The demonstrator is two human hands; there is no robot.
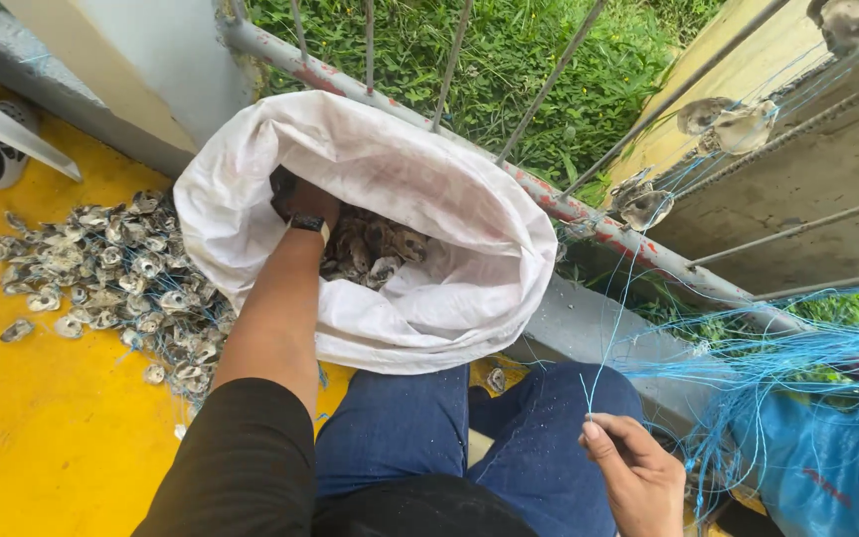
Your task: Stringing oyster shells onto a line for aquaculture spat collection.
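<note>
- White woven plastic, that is the sack [420, 298] I have my left hand [302, 204] in; it slumps on the yellow floor [42, 438] between my knees and the rusty rail [589, 214], mouth rolled open and facing up and a little toward me.
- My left hand is down among the oyster shells in the sack [375, 249]. The fingers are sunk among the shells and the folded rim, so I cannot tell whether they have closed on a shell or are only feeling about.
- My right hand [638, 477] is by my right knee, thumb and forefinger pinched shut on a thin blue line [616, 328].
- That line is the long thing here: it runs from my pinch up and slightly right toward the rail, where shells already strung [643, 207] hang against the grey wall, near upright along its length.
- I judge I am at the picking step: fetching one shell to go on the line.
- The next move, as I read it, calls for lifting a single shell clear of the rim and bringing it across to the pinched end without slackening the line or snagging the blue net tangle [797, 368] at my right.
- A loose heap of shells [111, 273] lies on the floor left of the sack, touching its side.
</note>
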